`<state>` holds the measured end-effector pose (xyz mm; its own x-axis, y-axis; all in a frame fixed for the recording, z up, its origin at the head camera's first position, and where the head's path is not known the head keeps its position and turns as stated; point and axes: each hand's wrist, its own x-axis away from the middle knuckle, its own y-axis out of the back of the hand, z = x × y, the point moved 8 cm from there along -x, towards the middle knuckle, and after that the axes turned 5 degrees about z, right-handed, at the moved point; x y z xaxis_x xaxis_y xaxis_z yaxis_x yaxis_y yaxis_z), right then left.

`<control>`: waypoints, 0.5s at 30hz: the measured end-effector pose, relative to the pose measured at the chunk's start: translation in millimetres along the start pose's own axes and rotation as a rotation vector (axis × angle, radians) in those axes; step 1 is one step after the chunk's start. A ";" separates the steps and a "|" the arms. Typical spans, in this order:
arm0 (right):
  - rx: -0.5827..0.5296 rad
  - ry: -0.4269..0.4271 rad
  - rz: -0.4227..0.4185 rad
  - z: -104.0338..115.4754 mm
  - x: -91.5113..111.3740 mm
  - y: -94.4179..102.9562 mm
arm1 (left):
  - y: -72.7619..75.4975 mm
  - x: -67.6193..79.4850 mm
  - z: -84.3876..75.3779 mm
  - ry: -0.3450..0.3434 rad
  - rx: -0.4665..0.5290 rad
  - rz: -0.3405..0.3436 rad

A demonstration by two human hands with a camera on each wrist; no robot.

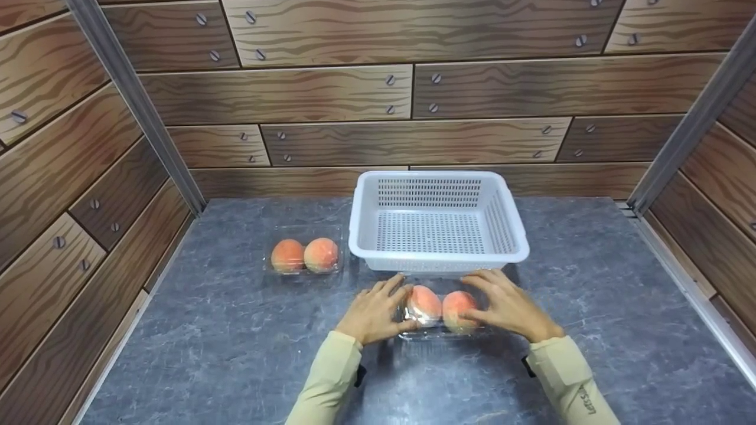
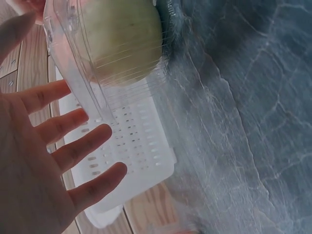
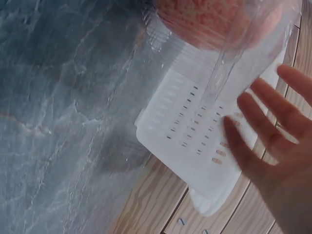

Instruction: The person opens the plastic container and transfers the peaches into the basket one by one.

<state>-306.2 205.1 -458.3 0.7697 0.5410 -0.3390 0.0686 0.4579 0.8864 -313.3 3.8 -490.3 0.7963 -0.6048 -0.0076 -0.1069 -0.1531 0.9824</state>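
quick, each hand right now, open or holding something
Left hand: open, fingers spread at the left end of the nearer clear box.
Right hand: open, fingers spread at that box's right end.

Four peaches (image 1: 321, 255), two clear boxes (image 1: 428, 336)
Each box has two peaches, and there is one white basket (image 1: 437, 258), one left hand (image 1: 372, 313) and one right hand (image 1: 507, 304).

Txt on R sleeve (image 1: 563, 370)
Dark lettering (image 1: 586, 400), approx. "Letss", set sideways; blurry in head cam view, exact spelling unclear.
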 end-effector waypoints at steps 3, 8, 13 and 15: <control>-0.046 -0.054 0.092 -1.9 1.6 -8.7 | -2.8 0.3 -1.0 0.000 0.023 0.028; -0.097 -0.126 0.155 -8.6 10.9 -13.9 | -7.4 -4.8 -7.5 -0.029 0.037 0.050; -0.099 -0.183 0.169 -15.2 25.8 -13.3 | -16.2 -10.7 -17.9 -0.084 0.089 0.075; -0.101 -0.180 0.164 -12.2 25.8 -13.6 | -14.9 -7.7 -17.8 -0.099 0.103 0.052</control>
<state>-295.0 221.5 -482.9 0.8662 0.4840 -0.1240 -0.1230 0.4472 0.8860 -307.3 24.7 -501.6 0.7264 -0.6870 0.0194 -0.2106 -0.1956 0.9578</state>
